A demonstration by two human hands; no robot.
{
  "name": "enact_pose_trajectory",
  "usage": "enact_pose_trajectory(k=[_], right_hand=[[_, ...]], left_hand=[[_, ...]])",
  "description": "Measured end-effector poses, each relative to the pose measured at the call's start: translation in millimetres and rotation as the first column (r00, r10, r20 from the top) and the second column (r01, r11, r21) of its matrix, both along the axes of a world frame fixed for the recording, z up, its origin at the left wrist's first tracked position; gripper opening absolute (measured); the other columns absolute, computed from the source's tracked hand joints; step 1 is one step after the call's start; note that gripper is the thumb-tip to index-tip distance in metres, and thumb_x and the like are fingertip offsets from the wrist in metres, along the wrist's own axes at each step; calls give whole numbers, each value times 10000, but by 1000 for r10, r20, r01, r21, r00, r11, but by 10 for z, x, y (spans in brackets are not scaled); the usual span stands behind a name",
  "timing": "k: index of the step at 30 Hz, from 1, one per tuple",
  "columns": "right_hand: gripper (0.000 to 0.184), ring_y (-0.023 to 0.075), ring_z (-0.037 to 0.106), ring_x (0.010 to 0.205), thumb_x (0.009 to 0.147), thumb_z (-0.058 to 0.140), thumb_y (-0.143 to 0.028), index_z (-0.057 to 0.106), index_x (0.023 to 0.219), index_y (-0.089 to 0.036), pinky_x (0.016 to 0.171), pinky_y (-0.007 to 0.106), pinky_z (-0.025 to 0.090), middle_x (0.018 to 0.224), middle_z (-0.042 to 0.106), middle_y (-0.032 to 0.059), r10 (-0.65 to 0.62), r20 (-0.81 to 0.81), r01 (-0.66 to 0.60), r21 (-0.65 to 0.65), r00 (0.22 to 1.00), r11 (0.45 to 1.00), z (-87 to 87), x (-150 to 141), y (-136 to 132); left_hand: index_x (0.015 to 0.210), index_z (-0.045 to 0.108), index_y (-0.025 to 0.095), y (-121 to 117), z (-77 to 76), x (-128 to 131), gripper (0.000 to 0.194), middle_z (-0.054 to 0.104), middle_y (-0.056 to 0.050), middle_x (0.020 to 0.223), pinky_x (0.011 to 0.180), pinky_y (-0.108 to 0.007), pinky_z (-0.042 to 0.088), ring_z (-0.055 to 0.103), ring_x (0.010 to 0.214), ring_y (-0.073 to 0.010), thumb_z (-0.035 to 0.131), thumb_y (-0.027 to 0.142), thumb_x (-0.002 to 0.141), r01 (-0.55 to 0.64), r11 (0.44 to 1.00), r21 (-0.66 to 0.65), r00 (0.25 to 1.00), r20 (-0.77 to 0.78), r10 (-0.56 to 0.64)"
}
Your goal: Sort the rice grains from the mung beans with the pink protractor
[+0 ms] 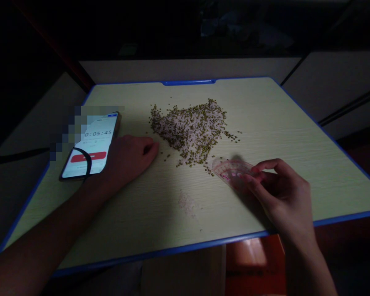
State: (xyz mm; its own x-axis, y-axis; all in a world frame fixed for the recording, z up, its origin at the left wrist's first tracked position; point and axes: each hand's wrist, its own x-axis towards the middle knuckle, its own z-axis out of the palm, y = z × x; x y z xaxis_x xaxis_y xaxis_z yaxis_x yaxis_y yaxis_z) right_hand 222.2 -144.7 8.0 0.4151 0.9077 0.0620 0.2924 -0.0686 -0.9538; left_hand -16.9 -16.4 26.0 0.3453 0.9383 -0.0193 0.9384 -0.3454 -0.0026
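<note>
A heap of small green beans [200, 113] mixed with pale grains like rice [193, 130] is spread over the middle of the table. My right hand [285, 191] pinches a clear plastic protractor [231, 169] with pink marks by its right end. The protractor is tilted low over the table, its left end close to a few stray beans at the heap's lower right. To the left of the heap, my left hand [131, 158] rests on the table with its fingers curled in; I see nothing in it.
A phone [91, 144] showing a running timer lies left of my left hand, a black cord [88, 158] across it. A small patch of pale grains [186, 203] lies near the front of the blue-edged table [336, 181]. Something orange [254, 263] is below the front edge.
</note>
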Motion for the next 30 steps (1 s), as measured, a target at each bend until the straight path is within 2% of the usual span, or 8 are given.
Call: enact_pose_trajectory(k=[5,12,17,23,30], right_hand=[[221,75,472,394,653,671,-137,512,789,-208,354,160,332,498,550,-60,17,18,-17,-8,1000,1000,3,-4,21],[206,62,425,374,654,667,-114,527,776,-204,351,159,321,474,521,-70,-29,-62,33,62,998,998,0,0,-21],[225,69,457,403,627,677,-86,539,760,-205,372,166,342,499,529,-64,52,-53,-50,36,997,998,6,1,-48],[215,69,447,401,640,672,-99,539,767,-212,366,169,333,500,518,-64,-50,-57,53,62,997,997,-14,15,-43],[218,68,441,390,627,681,-102,537,749,-210,350,168,306,495,509,-63,-52,-31,54,48,998,997,-5,9,-51]], left_hand=[[735,621,157,-41,50,22,484,612,-93,700,582,-310,294,528,657,-219,224,405,857,57,998,3,998,-31,-57],[696,600,169,-34,65,31,440,585,-64,663,570,-290,272,490,613,-183,263,410,844,17,1000,-16,1000,-25,-18],[706,606,169,-27,51,18,468,592,-71,675,589,-301,290,503,632,-195,237,419,849,33,999,-1,999,-39,-33],[709,612,174,-23,29,9,473,601,-67,673,586,-298,313,525,644,-191,230,414,849,38,999,17,998,-51,-37],[665,606,194,6,-5,12,447,602,-63,639,600,-312,358,552,648,-204,263,424,835,-9,1000,24,1000,-17,10]])
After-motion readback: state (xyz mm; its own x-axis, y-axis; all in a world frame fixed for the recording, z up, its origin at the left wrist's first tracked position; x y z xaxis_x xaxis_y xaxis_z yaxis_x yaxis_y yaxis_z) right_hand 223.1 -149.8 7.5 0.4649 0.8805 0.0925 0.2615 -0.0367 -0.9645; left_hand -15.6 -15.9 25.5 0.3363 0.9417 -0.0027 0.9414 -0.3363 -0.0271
